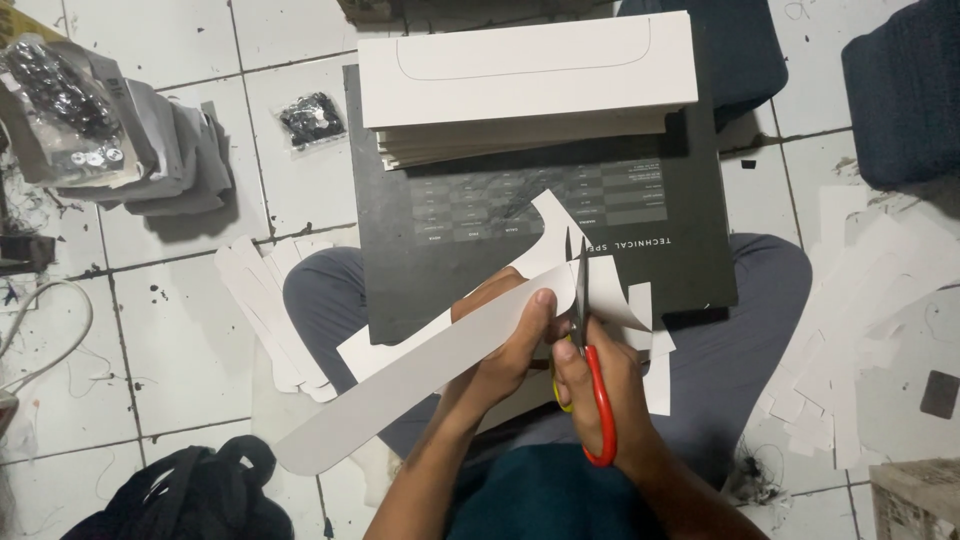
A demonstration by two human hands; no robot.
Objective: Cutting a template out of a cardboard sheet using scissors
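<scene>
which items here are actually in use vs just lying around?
In use:
- left hand holding the long white card strip
- right hand working the red-handled scissors
- stack of white card sheets
- black board on the lap

Lying about:
- cut-off scraps
- bag of small black parts
- black backpack
- white cable

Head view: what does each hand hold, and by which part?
Left hand pinches the long white card strip at its upper end. Right hand holds the red-and-yellow-handled scissors by the handle loops.
</scene>
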